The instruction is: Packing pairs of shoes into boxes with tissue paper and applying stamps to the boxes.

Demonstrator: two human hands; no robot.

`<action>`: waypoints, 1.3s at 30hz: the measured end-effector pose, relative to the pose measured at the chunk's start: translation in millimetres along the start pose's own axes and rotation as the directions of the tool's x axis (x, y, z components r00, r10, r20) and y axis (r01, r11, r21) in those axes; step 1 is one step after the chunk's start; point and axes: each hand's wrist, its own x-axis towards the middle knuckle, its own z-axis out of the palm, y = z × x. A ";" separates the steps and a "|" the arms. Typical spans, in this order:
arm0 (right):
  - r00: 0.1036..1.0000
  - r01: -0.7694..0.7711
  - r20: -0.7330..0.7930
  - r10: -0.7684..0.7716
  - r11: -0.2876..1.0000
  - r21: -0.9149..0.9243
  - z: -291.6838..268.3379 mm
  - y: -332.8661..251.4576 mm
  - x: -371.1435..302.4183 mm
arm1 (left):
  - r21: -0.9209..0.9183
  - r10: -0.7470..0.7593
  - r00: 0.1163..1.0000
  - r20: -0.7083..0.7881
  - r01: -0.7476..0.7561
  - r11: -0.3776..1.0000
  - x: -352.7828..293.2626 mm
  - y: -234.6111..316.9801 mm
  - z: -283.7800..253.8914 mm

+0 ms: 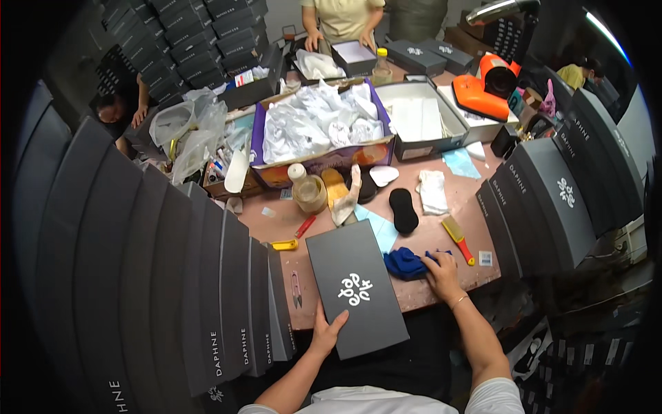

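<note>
A closed dark grey shoe box with white lettering is tilted at the table's front edge. My left hand grips its lower left side, thumb lying on the lid. To the right, my right hand has its fingers curled on a crumpled dark blue cloth. Just beyond the cloth lies a black, rounded pad. A file-like tool with a red and yellow handle rests right of it. Small thread snips and a yellow-handled cutter lie left of the box.
Tall stacks of grey shoe boxes flank me. Ahead stand a purple carton of white crumpled paper, a glass bottle and an open box. An orange device sits far right. A person works opposite.
</note>
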 end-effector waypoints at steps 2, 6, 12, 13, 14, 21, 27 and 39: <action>0.977 -0.207 -0.086 0.195 0.966 -0.156 -16.8 13.3 9.6 | -0.053 -0.021 1.000 0.003 0.021 0.998 2.3 5.0 4.6; 0.954 -0.246 -0.151 0.258 0.965 0.096 -49.9 -23.1 25.2 | -0.085 -0.045 0.996 -0.082 0.038 0.996 1.0 3.3 10.9; 0.582 -0.792 0.759 0.293 -0.006 0.610 -47.6 -91.8 -42.8 | -0.219 -0.068 0.988 -0.141 0.036 0.975 -27.1 -35.6 7.7; 0.724 -0.689 0.635 0.268 0.247 0.682 -42.2 -106.8 -58.0 | -0.264 -0.107 0.977 -0.185 0.055 0.963 -38.5 -36.0 16.7; 0.863 -0.494 0.475 0.175 0.491 0.717 -36.2 -115.3 -58.7 | -0.302 -0.107 0.968 -0.226 0.034 0.953 -38.4 -26.9 27.1; 0.956 -0.272 0.283 0.074 0.581 0.767 -128.0 -128.2 -16.8 | -0.541 -0.283 0.954 0.100 0.291 0.789 -65.4 88.1 48.8; 0.953 -0.286 0.280 0.116 0.647 0.707 -135.1 -132.7 30.1 | -0.459 -0.327 0.917 0.229 0.398 0.794 -40.8 132.3 33.8; 0.851 -0.518 0.492 0.184 0.443 0.731 -73.5 -69.7 -24.9 | 0.046 -0.217 0.975 0.054 0.214 0.976 -24.3 25.6 -20.5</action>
